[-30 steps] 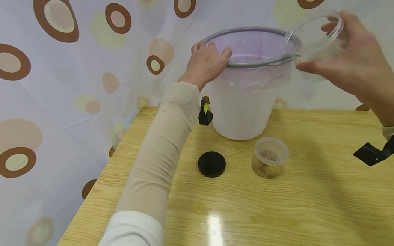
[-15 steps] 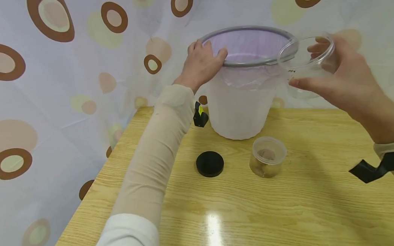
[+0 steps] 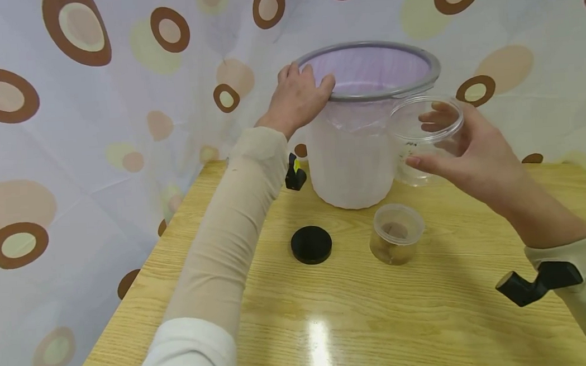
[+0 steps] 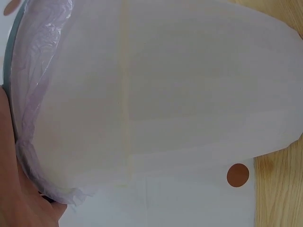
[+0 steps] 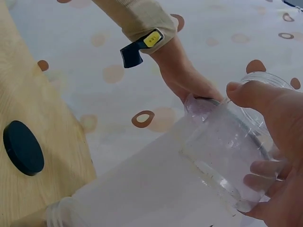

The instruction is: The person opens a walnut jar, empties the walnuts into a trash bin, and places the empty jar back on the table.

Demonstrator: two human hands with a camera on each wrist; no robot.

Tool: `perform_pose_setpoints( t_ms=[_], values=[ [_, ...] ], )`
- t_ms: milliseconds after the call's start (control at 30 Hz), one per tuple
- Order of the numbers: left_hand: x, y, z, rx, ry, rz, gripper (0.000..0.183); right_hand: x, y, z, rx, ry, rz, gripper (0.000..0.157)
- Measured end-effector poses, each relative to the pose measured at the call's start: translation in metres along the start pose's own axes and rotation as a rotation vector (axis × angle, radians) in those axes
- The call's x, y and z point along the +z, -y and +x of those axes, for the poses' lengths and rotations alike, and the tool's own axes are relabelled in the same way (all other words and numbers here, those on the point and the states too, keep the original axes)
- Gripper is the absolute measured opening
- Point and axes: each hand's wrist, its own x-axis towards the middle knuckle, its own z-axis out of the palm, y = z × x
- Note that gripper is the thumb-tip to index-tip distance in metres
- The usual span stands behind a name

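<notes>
A white trash bin (image 3: 352, 160) with a grey rim and a thin purple liner stands at the back of the table. My left hand (image 3: 295, 98) holds its rim at the near left, fingers over the edge. My right hand (image 3: 488, 162) grips a clear plastic jar (image 3: 400, 153) without a lid, thumb on the near side and fingers round the far side. The jar is raised in front of the bin's right side, its mouth upward. Dark specks cling to its wall, and the right wrist view shows the jar (image 5: 222, 146) with nothing else inside.
A black round lid (image 3: 311, 245) lies flat on the wooden table (image 3: 382, 323). Right of it stands a small clear tub (image 3: 397, 238) with brownish contents low inside. Behind everything hangs a white curtain (image 3: 93, 133) with brown circles.
My right hand has brought the jar down and left, from beside the bin's rim to below rim height. The left hand has stayed on the rim.
</notes>
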Motion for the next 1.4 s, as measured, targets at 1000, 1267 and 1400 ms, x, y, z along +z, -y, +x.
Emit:
perform_pose_setpoints(
  t_ms=[1000, 1267, 1400],
  values=[
    [0.004, 0.003, 0.001, 0.014, -0.039, -0.012, 0.071, 0.069, -0.027, -0.045, -0.088, 0.142, 0.172, 0.074],
    [0.004, 0.003, 0.0, 0.02, -0.035, -0.012, 0.072, 0.087, -0.033, -0.055, -0.085, 0.181, 0.209, 0.078],
    [0.003, 0.001, 0.0, 0.022, -0.038, -0.017, 0.071, 0.093, -0.034, -0.06, -0.051, 0.2, 0.211, 0.077]
  ],
)
